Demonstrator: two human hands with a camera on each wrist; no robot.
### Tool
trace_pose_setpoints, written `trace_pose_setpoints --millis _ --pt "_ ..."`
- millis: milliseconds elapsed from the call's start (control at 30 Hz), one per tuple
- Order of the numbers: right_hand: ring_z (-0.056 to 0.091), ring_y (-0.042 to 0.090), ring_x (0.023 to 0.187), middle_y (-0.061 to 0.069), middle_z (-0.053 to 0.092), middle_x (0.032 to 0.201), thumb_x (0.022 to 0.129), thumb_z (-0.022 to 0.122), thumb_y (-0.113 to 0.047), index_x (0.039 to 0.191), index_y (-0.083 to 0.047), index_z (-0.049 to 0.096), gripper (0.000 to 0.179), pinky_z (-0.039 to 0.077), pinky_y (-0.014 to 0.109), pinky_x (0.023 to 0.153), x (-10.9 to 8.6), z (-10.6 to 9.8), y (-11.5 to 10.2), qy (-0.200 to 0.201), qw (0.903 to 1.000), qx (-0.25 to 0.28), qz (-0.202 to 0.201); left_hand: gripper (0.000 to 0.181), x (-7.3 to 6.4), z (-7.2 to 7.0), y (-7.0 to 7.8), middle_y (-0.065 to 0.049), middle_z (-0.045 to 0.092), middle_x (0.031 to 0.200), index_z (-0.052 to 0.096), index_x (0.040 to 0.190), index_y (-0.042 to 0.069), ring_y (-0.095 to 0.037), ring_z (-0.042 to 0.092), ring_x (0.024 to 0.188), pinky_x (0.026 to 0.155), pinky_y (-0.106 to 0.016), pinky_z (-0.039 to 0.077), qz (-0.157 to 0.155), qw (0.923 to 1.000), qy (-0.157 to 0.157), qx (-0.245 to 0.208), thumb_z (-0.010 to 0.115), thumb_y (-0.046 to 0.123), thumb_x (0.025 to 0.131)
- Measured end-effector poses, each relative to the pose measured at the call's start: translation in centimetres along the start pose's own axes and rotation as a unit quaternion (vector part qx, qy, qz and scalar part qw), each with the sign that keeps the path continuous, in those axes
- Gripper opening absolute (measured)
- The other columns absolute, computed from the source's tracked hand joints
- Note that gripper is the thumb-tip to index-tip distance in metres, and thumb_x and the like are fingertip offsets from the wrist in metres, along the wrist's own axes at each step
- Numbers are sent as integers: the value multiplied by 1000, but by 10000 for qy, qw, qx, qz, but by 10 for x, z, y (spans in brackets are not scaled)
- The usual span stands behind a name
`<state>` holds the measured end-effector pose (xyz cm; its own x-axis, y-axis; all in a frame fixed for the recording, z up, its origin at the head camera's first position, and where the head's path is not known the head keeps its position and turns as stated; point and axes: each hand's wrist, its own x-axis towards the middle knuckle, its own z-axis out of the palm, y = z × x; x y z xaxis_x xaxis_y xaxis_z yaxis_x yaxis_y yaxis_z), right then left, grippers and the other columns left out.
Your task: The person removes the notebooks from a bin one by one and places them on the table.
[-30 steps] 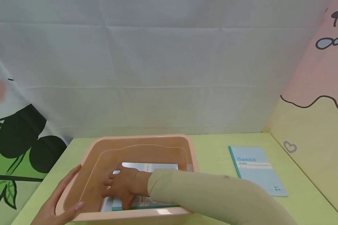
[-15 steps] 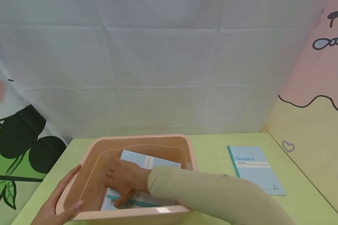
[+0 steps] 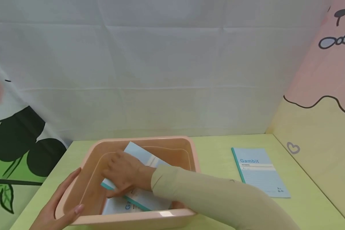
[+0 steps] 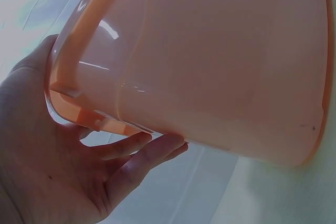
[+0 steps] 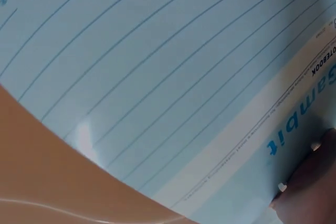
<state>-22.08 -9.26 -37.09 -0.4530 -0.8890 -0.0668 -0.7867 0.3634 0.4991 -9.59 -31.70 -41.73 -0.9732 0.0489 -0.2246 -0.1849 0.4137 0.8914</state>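
A peach plastic basin (image 3: 143, 139) stands on the table. At its left corner, my left hand (image 3: 55, 204) holds the rim; in the left wrist view the thumb and fingers (image 4: 139, 163) lie along the outer wall (image 4: 210, 66). Inside the basin, my right hand (image 3: 126, 175) grips a light blue notebook (image 3: 153, 198) with a teal spine, turned aslant. Its lined cover (image 5: 152, 72), reading "Gambit", fills most of the right wrist view, with fingertips (image 5: 310, 187) at its edge. Another blue notebook (image 3: 118, 207) lies beneath, partly covered. The right forearm's sleeve hides part of the basin.
A third Gambit notebook (image 3: 260, 172) lies on the pale green table (image 3: 215, 153), right of the basin. A white cloth (image 3: 166, 70) hangs behind. Printed panels flank both sides, with a yellow and pink wall (image 3: 319, 143) at the right.
The gripped notebook has turned clockwise and its far corner has come up toward the basin's back rim. More of the notebook beneath shows. The left hand keeps its place on the basin.
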Motion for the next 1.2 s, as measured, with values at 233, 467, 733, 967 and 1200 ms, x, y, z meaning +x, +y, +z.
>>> trace_pose_setpoints --millis 233,467,733,967,1200 --pt "54 4 123 -18 60 134 95 35 -75 135 -40 54 56 36 32 113 -3 -14 17 278 9968 627 412 84 0 1 0 16 34 139 0 163 55 -4 66 102 76 -31 60 183 9996 55 195 56 28 106" --pt "45 5 86 -16 53 95 98 36 -68 129 -40 55 46 34 25 84 -14 -28 39 958 9850 797 1194 83 0 0 3 -2 26 150 -1 162 57 -4 64 103 76 -33 60 16 9999 49 109 56 32 106" --pt "44 9 83 -10 48 89 98 37 -64 103 -29 53 38 33 29 83 -24 -37 57 1505 9669 1071 1759 83 0 -1 1 -1 27 149 -1 162 56 -2 62 103 75 -31 59 75 9994 114 305 56 33 106" --pt "50 12 89 -7 53 94 100 36 -56 115 -27 58 39 39 33 89 -37 -48 85 1537 9446 1613 2410 83 0 0 3 -3 26 150 -1 161 57 -4 64 100 75 -31 59 -6 9994 136 308 56 34 105" --pt "51 17 91 -3 55 95 99 33 -52 123 -25 59 45 39 37 90 -52 -62 114 1361 9320 1760 2861 84 -2 1 3 1 28 146 1 161 58 -6 65 99 75 -31 59 -34 9995 182 244 58 33 105"
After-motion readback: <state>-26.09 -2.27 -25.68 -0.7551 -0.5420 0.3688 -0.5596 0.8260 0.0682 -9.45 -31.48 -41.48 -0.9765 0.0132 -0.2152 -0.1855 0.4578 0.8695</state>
